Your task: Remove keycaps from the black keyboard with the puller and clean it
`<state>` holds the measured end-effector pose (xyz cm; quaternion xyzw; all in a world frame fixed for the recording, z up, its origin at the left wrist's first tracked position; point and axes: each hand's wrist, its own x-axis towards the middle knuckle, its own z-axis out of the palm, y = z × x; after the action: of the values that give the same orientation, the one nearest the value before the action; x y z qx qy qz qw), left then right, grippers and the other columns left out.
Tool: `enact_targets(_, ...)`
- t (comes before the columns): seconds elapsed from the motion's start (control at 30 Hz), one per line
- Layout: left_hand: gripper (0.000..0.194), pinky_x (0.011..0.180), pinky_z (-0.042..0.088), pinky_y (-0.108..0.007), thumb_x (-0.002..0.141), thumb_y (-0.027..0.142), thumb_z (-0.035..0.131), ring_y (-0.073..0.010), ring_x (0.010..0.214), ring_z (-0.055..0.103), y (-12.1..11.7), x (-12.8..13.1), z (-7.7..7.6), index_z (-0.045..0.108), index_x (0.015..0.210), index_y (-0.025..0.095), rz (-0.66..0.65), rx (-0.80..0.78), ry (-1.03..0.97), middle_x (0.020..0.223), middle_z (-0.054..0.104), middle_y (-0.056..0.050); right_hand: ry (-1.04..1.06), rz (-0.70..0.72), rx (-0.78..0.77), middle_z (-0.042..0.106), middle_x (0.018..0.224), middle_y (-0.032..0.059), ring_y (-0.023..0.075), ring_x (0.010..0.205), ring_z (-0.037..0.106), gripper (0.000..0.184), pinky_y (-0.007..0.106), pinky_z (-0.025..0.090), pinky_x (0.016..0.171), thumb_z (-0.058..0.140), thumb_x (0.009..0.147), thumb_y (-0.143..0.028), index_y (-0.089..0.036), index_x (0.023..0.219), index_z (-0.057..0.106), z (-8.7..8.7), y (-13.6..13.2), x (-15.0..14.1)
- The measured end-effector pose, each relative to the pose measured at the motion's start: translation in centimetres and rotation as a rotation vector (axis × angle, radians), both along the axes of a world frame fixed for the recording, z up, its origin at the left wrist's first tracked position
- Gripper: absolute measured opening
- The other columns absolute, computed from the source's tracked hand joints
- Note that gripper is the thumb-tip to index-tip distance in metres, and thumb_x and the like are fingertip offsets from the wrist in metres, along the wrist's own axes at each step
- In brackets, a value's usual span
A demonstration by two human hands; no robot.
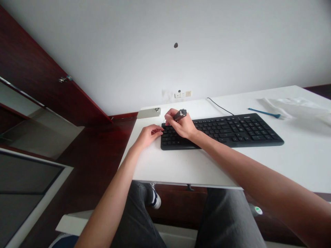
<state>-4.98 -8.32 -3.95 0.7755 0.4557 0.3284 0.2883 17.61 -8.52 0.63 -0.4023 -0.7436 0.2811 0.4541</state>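
Observation:
A black keyboard point(232, 129) lies on the white desk point(297, 158), its cable running back toward the wall. My right hand point(182, 125) is over the keyboard's left end, fingers closed round a small dark tool point(180, 114) whose lower tip points down at the keys. My left hand point(148, 135) rests on the desk at the keyboard's left edge, its fingertips curled and touching the left-most keys; whether it pinches anything I cannot make out.
A pale phone point(149, 112) lies face down at the desk's back left corner. At the back right lie a blue pen-like tool point(263, 113) and a clear plastic bag point(297, 105). Dark wooden cabinets point(38, 86) stand to the left. My legs are under the desk.

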Motion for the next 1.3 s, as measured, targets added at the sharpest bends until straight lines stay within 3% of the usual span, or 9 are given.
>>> enact_targets(0.2, 0.017, 0.085, 0.056, -0.035, 0.093, 0.031, 0.068, -0.0209, 0.093, 0.07, 0.1, 0.0, -0.2, 0.074, 0.103, 0.019, -0.017, 0.006, 0.005, 0.102, 0.075, -0.007, -0.237, 0.023, -0.065, 0.068, 0.067, 0.0034, 0.0182, 0.07, 0.061, 0.032, 0.028, 0.038, 0.067, 0.053, 0.097, -0.04, -0.021, 0.075, 0.065, -0.2, 0.2, -0.2)
enact_targets(0.5, 0.016, 0.074, 0.051, -0.03, 0.095, 0.03, 0.064, -0.0165, 0.079, 0.062, 0.1, 0.1, -0.4, 0.07, 0.104, 0.019, -0.028, 0.078, 0.094, 0.09, 0.067, -0.003, -0.253, 0.028, -0.07, 0.069, 0.067, 0.0043, 0.0185, 0.069, 0.061, 0.037, 0.028, 0.039, 0.068, 0.051, 0.098, -0.039, -0.02, 0.07, 0.067, 0.0, 0.6, 0.1)
enact_targets(0.7, 0.016, 0.073, 0.051, -0.03, 0.096, 0.031, 0.062, -0.0165, 0.077, 0.062, 0.1, 0.1, -0.5, 0.069, 0.104, 0.019, -0.033, 0.084, 0.107, 0.093, 0.068, -0.005, -0.248, 0.061, -0.076, 0.066, 0.065, 0.0028, 0.0174, 0.066, 0.06, 0.037, 0.028, 0.039, 0.067, 0.052, 0.097, -0.038, -0.021, 0.066, 0.062, 0.1, 0.3, -0.3)
enact_targets(0.83, 0.017, 0.075, 0.052, -0.031, 0.095, 0.032, 0.064, -0.017, 0.077, 0.062, 0.2, 0.0, -0.5, 0.07, 0.103, 0.019, -0.032, 0.068, 0.072, 0.089, 0.068, -0.004, -0.113, -0.053, 0.03, 0.065, 0.07, 0.0017, 0.0161, 0.067, 0.056, 0.032, 0.028, 0.038, 0.067, 0.045, 0.099, -0.036, -0.021, 0.076, 0.062, 0.4, 0.5, 0.0)
enact_targets(0.9, 0.017, 0.082, 0.054, -0.033, 0.095, 0.03, 0.065, -0.0186, 0.086, 0.066, 0.2, 0.0, -0.4, 0.072, 0.106, 0.019, -0.053, 0.039, 0.04, 0.097, 0.07, -0.006, -0.097, -0.105, -0.003, 0.066, 0.072, 0.0019, 0.0162, 0.067, 0.056, 0.027, 0.028, 0.038, 0.068, 0.047, 0.097, -0.033, -0.02, 0.079, 0.063, 0.3, 0.8, 0.2)
enact_targets(1.0, 0.019, 0.087, 0.054, -0.035, 0.095, 0.029, 0.065, -0.0195, 0.094, 0.068, 0.1, 0.0, -0.1, 0.074, 0.109, 0.02, -0.068, 0.008, 0.019, 0.105, 0.071, -0.007, -0.19, -0.094, -0.129, 0.064, 0.064, 0.0031, 0.017, 0.063, 0.056, 0.029, 0.029, 0.039, 0.068, 0.051, 0.093, -0.032, -0.02, 0.068, 0.06, -0.4, 1.4, 0.2)
enact_targets(1.3, 0.016, 0.071, 0.05, -0.029, 0.089, 0.031, 0.074, -0.0138, 0.073, 0.058, -0.3, 1.4, 0.2, 0.077, 0.101, 0.021, 0.027, 0.115, 0.074, 0.089, 0.064, -0.002, -0.281, -0.115, -0.151, 0.064, 0.059, 0.0076, 0.0189, 0.058, 0.058, 0.038, 0.031, 0.041, 0.067, 0.054, 0.096, -0.033, -0.021, 0.059, 0.055, -1.3, 1.1, -0.9)
